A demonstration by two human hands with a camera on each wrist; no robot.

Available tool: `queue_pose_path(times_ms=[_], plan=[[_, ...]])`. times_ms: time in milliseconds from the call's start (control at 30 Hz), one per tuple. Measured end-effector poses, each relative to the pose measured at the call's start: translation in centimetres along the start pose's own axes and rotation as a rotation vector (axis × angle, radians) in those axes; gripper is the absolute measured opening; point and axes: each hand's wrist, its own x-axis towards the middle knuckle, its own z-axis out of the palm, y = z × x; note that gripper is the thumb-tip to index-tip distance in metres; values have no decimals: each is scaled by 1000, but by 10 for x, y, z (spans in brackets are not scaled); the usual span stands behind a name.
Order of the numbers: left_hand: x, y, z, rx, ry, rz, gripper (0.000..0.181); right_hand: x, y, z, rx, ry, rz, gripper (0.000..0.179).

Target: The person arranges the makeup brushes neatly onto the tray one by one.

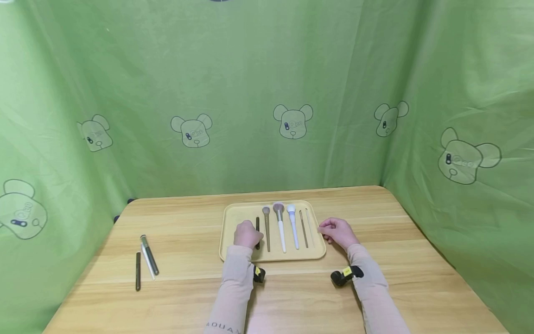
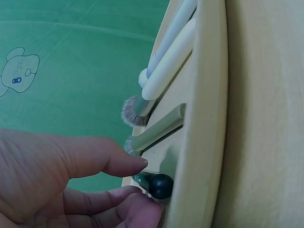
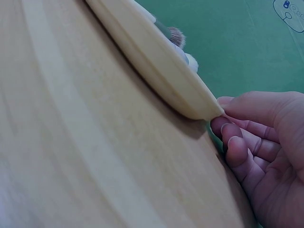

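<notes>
My left hand (image 1: pixel 249 234) is over the left part of a beige tray (image 1: pixel 238 258). Its thumb and fingers are around a black-handled makeup brush (image 1: pixel 257 229), whose rounded handle end (image 2: pixel 161 186) shows between them in the left wrist view. At the tray's right edge, my right hand (image 1: pixel 339 232) pinches the rim, thumb above and curled fingers below. Beside the black brush lie a brown-handled brush (image 1: pixel 267 232), a large white-handled brush (image 1: pixel 281 232), a pale blue brush (image 1: pixel 294 227), a thin brown brush (image 1: pixel 304 229) and a thin pale one (image 1: pixel 310 227).
On the table (image 1: pixel 187 297), left of the tray, lie a black stick-like handle (image 1: pixel 138 271), a slim white one (image 1: pixel 148 262) and a dark brush (image 1: pixel 150 255). A green curtain (image 1: pixel 242 167) stands behind the table and along both sides.
</notes>
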Motion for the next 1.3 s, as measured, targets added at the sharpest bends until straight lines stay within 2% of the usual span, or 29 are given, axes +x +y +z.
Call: queue_pose_path(times_ms=[167, 300, 400, 500, 633, 833, 1300], plan=[[1, -1, -2, -14, 7, -2, 17, 0, -2, 0, 4, 0, 3, 28], [3, -3, -5, -25, 16, 4, 38, 0, -4, 0, 6, 0, 4, 29], [3, -5, -8, -46, 22, 12, 46, 0, -5, 0, 11, -3, 6, 29], [3, -6, -13, -76, 22, 6, 39, 0, -6, 1, 17, -5, 3, 30], [2, -6, -19, -94, 42, -16, 12, 0, -6, 1, 16, -7, -3, 29], [2, -7, -26, -111, 72, -10, 23, 2, -3, 0, 8, 1, 0, 27], [7, -24, -46, -74, 101, 23, 22, 2, 2, 1, 4, 5, 1, 26]])
